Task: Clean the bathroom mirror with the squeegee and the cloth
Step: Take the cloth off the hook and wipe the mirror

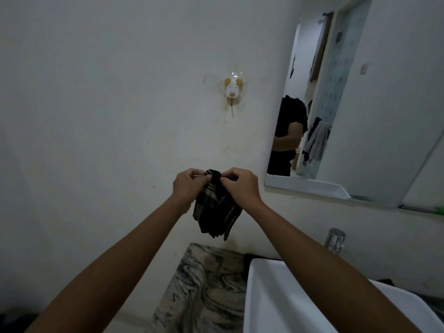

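Both hands, left hand [188,185] and right hand [240,185], have fingers pinched on the top edge of the dark striped cloth [217,207], hanging left of the wall mirror [355,116]. Best spread it flat, then fold a pad.

The cloth [217,207] is soft woven fabric, dark with pale stripes, matt and creased. The wall [108,104] is matt painted plaster, scuffed and spotted. The hook [232,88] looks like glossy plastic. The mirror [348,104] is smooth glass. The sink [276,296] is smooth glossy white ceramic; the counter [204,284] is veined, marble-like stone. The tap [335,240] is shiny metal.
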